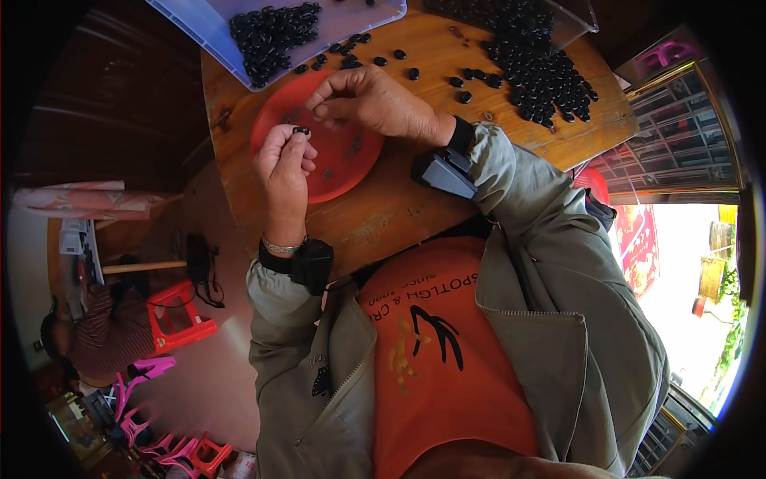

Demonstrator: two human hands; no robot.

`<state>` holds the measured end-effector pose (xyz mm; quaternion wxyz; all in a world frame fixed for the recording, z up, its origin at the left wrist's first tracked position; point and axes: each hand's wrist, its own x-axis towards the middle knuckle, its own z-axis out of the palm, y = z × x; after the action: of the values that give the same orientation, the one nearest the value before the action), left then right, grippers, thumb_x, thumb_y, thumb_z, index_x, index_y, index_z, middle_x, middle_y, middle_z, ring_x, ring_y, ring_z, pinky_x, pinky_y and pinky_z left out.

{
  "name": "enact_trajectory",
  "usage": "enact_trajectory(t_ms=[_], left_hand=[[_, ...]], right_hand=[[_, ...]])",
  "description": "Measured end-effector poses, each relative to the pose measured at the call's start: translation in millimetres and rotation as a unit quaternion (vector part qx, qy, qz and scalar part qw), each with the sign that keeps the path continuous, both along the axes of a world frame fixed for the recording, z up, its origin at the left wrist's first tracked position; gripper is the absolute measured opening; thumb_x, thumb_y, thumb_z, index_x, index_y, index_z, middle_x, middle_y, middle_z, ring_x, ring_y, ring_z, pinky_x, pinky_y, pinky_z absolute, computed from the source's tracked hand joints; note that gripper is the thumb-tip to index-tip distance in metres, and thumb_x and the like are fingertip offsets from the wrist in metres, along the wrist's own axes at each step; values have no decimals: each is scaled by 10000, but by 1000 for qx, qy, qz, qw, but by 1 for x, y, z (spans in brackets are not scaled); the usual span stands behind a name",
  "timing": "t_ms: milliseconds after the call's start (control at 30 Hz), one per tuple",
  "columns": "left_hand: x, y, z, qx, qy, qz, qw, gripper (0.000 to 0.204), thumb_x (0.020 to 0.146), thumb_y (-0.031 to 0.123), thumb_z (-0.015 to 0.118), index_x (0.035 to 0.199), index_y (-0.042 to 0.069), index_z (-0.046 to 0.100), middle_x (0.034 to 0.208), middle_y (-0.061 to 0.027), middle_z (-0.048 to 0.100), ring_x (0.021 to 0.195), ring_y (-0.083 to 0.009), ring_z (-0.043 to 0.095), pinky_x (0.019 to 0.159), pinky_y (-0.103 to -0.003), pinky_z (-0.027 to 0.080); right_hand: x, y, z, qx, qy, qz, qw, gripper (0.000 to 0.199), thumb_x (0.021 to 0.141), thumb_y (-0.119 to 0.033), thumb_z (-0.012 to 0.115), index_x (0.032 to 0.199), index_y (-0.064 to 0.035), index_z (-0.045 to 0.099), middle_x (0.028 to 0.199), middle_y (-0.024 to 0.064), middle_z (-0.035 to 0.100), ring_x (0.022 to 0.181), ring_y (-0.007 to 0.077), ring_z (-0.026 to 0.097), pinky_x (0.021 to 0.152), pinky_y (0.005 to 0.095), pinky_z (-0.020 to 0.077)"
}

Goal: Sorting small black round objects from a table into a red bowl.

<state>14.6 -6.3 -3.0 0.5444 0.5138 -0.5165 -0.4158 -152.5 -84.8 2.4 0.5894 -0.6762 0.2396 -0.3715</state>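
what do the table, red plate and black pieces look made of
Table: wood, seemingly varnished, with visible grain and worn patches. Red plate: likely plastic, fairly dull, judging by its solid colour. Black pieces: glossy, perhaps plastic, from small highlights; coated metal is possible.

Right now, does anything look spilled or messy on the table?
Yes, maybe: a heap of small black pieces lies on the wooden table by the clear container, and strays dot the wood toward the pale bin. They look spilled, though perhaps poured deliberately.

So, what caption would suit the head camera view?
Above a red plate, the left hand pinches a small black piece, the right hand nearby.
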Motion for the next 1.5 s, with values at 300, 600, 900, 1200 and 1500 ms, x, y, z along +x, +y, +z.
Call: enact_trajectory(t_ms=[300,600,900,1200,1500], left_hand=[[-3,3,-1,-26,-73,4,997,127,904,146,510,897,37,574,687,15,511,607,-45,441,552,-188,365],[-4,5,0,-55,-110,10,992,130,895,135,508,888,23,572,673,19,497,597,-44,436,532,-193,364],[-3,3,-3,-61,-137,18,988,134,894,146,506,844,34,562,652,27,471,584,-39,416,521,-191,343],[-5,6,0,-50,-154,21,987,140,896,146,501,834,39,566,640,29,463,576,-40,408,512,-197,338],[-5,6,1,-47,-152,8,987,140,890,145,495,830,35,556,635,26,457,568,-47,400,507,-202,328]], right_hand=[[-1,3,4,76,-23,37,996,139,880,-132,621,970,-28,640,827,-3,649,726,65,606,677,198,512],[3,7,5,51,2,44,998,166,869,-189,644,922,-34,670,758,-37,626,686,41,545,635,194,456],[2,3,1,-52,18,12,998,162,880,-163,622,937,-12,640,842,-7,640,777,66,562,726,227,469],[-1,7,8,-172,113,-10,978,162,873,-156,614,938,-9,632,845,29,656,817,100,598,748,257,480],[-2,7,8,-191,121,-9,974,147,857,-147,620,933,-22,635,833,53,661,780,144,622,725,281,489]])
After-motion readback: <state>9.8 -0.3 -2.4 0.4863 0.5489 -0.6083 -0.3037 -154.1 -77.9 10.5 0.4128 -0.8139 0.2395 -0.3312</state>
